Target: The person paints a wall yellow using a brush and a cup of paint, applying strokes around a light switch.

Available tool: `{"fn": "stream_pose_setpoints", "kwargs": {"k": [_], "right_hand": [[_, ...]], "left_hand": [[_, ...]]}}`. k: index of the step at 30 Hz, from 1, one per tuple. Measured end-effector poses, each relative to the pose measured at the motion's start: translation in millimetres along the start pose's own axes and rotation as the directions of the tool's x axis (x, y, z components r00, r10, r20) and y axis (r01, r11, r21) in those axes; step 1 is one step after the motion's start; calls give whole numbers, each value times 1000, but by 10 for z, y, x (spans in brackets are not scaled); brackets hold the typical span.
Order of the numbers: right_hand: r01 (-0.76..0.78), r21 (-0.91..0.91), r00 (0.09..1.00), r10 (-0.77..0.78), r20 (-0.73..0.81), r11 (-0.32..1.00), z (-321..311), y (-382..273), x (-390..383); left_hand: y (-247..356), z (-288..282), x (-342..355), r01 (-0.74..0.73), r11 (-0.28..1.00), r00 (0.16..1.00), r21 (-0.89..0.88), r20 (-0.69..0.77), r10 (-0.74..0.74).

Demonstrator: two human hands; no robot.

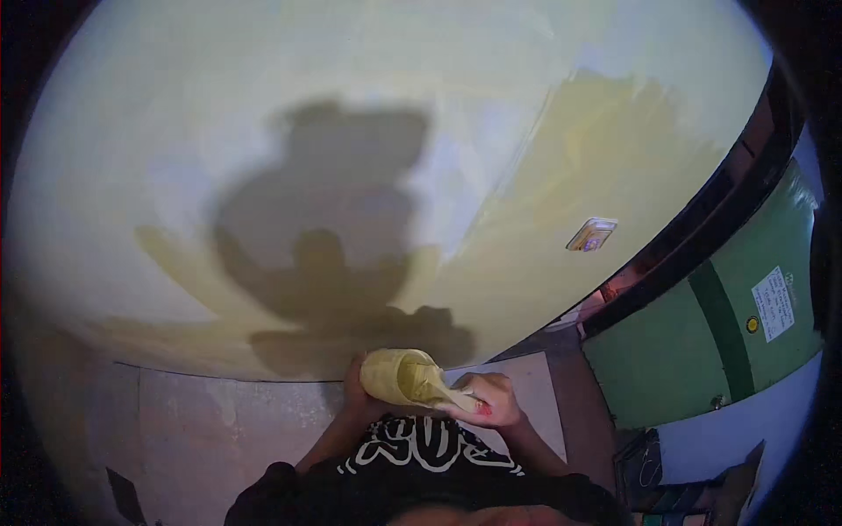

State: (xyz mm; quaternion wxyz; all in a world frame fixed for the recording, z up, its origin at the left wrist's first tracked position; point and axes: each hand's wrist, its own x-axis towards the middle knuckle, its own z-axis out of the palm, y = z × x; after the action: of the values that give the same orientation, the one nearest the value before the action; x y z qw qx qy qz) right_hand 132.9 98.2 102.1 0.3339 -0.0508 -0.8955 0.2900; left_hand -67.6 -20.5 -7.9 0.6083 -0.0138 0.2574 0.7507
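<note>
Close to my chest, my left hand (355,383) is wrapped round the side of a pale yellow, paint-smeared container (381,375). Its mouth tilts to the right, and yellow paint shows inside. My right hand (488,400) closes on a yellow-coated paintbrush (455,397), with a red mark visible on the hand. The brush's far end lies at the container's mouth; its bristles are hard to make out. Just ahead stands a whitish wall (219,88) with yellow paint along its lower part and in a broad patch (596,131) on the right.
A switch plate (592,235) sits on the wall to the right. Beyond the wall's dark edge is a green door (667,342) bearing a paper sheet (773,303). Pale floor (210,430) lies below. Items crowd a rack (684,500) at lower right. My shadow falls on the wall.
</note>
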Motion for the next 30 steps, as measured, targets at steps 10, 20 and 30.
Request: {"fn": "stream_pose_setpoints", "kwargs": {"k": [10, 20, 30], "right_hand": [[145, -23, 984, -141, 110, 989, -352, -161, 165], [-174, -50, 944, 181, 276, 983, -610, -340, 242], [-113, -12, 991, 114, 72, 993, -768, -440, 405]], "left_hand": [[-111, 62, 53, 143, 989, 990, -40, 24, -142], [-159, 62, 45, 190, 970, 981, 154, -61, -182], [-161, 198, 86, 197, 980, 980, 7, -28, -197]]}}
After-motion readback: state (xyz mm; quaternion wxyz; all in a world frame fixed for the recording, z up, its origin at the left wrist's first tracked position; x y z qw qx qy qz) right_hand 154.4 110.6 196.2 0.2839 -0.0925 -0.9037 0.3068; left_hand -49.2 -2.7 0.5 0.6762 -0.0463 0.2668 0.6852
